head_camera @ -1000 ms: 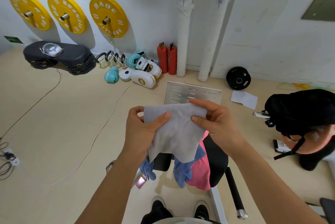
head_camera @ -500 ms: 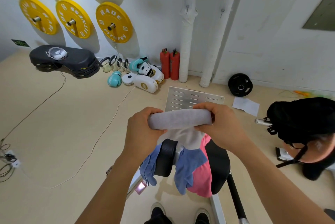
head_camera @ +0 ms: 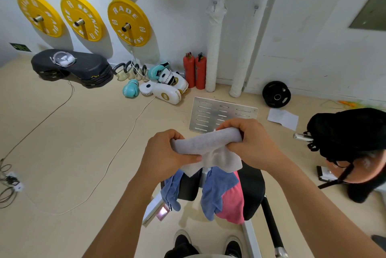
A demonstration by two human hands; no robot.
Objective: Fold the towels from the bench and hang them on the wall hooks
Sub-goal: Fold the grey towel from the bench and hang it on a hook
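together both hands, left (head_camera: 167, 153) and right (head_camera: 253, 143), grip the rolled grey towel (head_camera: 205, 143).

Grey towel (head_camera: 205, 145), blue towel (head_camera: 217, 191), pink towel (head_camera: 232, 205)

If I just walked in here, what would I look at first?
Probably the two hands in the middle: the left hand and right hand grip a grey towel above a black bench draped with blue towels and a pink towel. Then the bright yellow weight plates on the wall, upper left, and two red fire extinguishers standing below them.
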